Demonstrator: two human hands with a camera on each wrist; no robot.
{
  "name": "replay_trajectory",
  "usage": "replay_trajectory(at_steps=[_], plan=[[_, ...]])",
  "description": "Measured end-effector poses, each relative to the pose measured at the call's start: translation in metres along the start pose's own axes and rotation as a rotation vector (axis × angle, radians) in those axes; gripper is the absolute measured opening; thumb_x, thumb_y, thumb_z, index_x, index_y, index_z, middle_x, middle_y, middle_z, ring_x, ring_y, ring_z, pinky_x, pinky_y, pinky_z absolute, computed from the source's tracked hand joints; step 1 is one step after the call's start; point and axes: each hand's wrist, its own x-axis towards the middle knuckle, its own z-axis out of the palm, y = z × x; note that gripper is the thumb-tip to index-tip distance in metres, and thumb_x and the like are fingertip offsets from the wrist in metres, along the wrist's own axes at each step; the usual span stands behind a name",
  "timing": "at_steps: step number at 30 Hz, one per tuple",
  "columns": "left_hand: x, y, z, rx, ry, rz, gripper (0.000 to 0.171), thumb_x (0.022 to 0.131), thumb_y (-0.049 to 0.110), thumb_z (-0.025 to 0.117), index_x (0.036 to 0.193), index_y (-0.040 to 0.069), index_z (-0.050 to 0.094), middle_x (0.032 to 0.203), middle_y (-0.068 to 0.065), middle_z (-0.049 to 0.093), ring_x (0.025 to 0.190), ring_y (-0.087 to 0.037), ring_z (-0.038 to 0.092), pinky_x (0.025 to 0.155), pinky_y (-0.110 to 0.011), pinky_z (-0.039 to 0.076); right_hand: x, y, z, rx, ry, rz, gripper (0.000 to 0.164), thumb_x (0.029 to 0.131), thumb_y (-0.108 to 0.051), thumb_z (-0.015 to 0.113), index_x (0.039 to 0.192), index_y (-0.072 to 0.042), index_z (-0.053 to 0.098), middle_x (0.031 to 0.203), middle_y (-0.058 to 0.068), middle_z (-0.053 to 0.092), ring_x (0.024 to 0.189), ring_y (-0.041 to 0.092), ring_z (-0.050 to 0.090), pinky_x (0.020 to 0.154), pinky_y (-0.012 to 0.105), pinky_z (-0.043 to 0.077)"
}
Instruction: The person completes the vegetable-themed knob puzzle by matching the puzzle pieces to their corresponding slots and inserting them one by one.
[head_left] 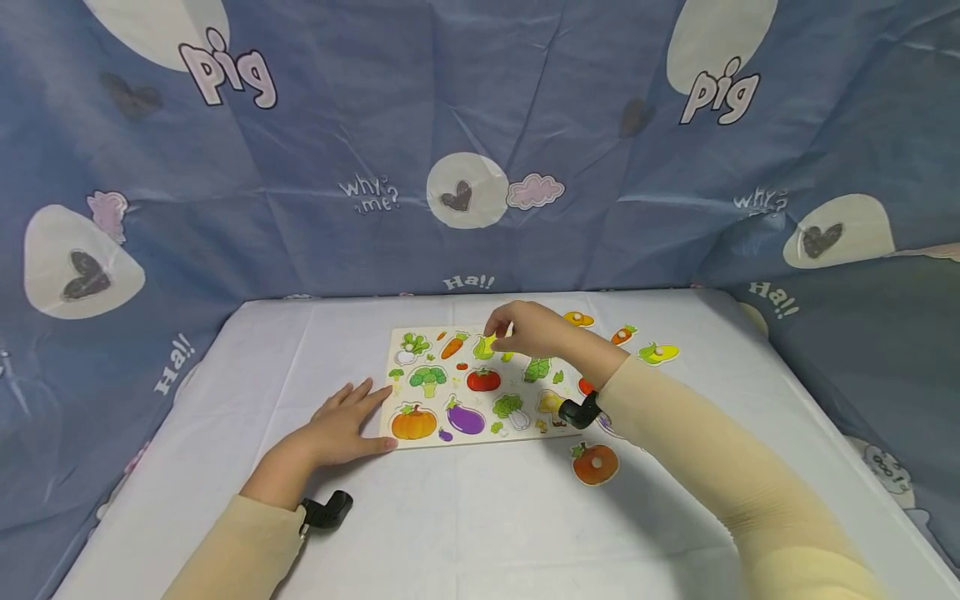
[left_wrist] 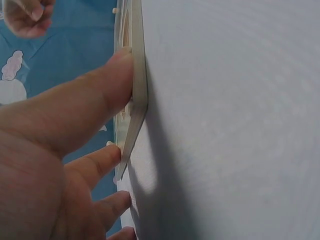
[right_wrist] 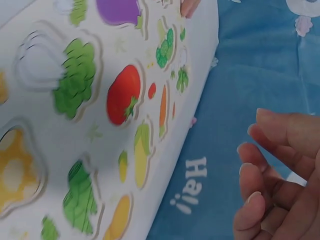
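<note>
A white vegetable puzzle board (head_left: 480,442) lies flat, printed with shapes such as a tomato (head_left: 483,380), an eggplant (head_left: 465,419) and a pumpkin (head_left: 413,423). My left hand (head_left: 341,429) rests at its left side with fingers spread; in the left wrist view the thumb (left_wrist: 112,82) presses on the board's rim near a corner. Above the far edge hovers my right hand (head_left: 528,327), partly covering the corn picture (head_left: 484,347). In the right wrist view its fingers (right_wrist: 252,172) bend loosely, and nothing shows between them.
Right of the board lie loose knobbed pieces: a pumpkin piece (head_left: 596,463), a corn piece (head_left: 658,353), a carrot piece (head_left: 623,335) and an orange-yellow piece (head_left: 578,319). My right forearm partly hides a red piece (head_left: 587,386). A blue printed cloth (head_left: 480,258) hangs behind the white-covered table (head_left: 480,525).
</note>
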Motion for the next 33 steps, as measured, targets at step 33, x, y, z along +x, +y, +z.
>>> replay_trajectory(at_steps=[33], plan=[[-0.001, 0.0, -0.002, -0.014, -0.01, -0.003, 0.092, 0.084, 0.056, 0.073, 0.155, 0.011, 0.037, 0.161, -0.027, 0.022, 0.145, -0.056, 0.014, 0.112, -0.073, 0.013, -0.09, 0.108, 0.003, 0.124, 0.046, 0.075, 0.019, 0.092, -0.007, 0.071, 0.111, -0.002, 0.07, 0.099, 0.003, 0.067, 0.081, 0.023, 0.06, 0.066, 0.03, 0.054]])
